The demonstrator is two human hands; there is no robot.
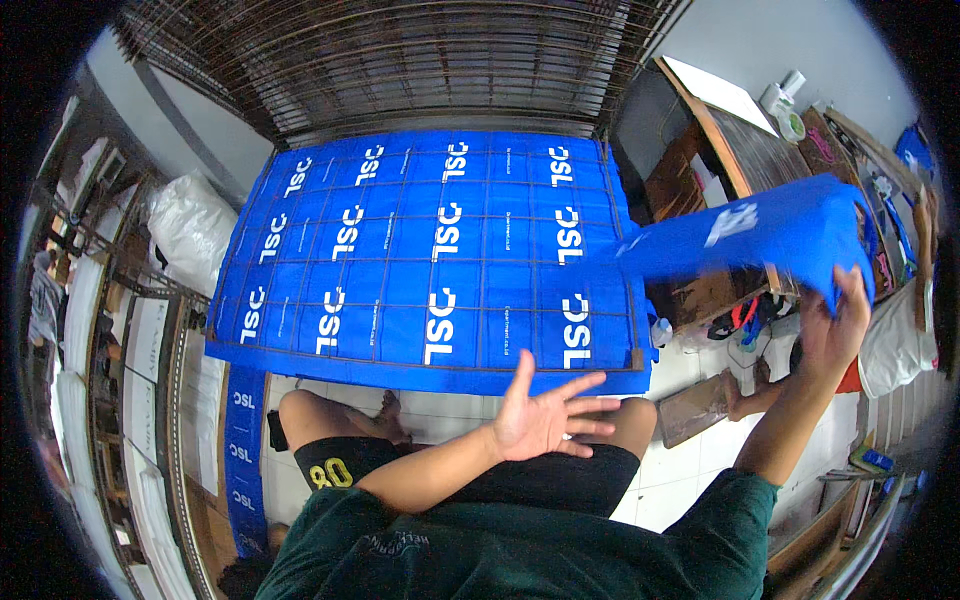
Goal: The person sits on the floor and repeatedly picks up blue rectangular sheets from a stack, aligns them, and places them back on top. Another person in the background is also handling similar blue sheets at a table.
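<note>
My right hand (838,318) is raised at the right and grips the edge of a blue fabric piece (770,235) with white print. The piece stretches leftward in the air, smeared by motion, and its far end meets the right side of the rack. My left hand (550,410) is held over my lap with its fingers spread and nothing in it. In front of me lies a wire drying rack (400,285). Blue fabric (480,290) with rows of white print covers it, and thin wire lines cross the fabric.
More wire racks (400,60) stand tilted up behind. At the right is a wooden table (745,150) with tape rolls (785,115) on it. A shelf (150,370) with white stacks runs along the left, near a clear plastic bag (190,230). A blue printed strip (243,450) hangs beside it.
</note>
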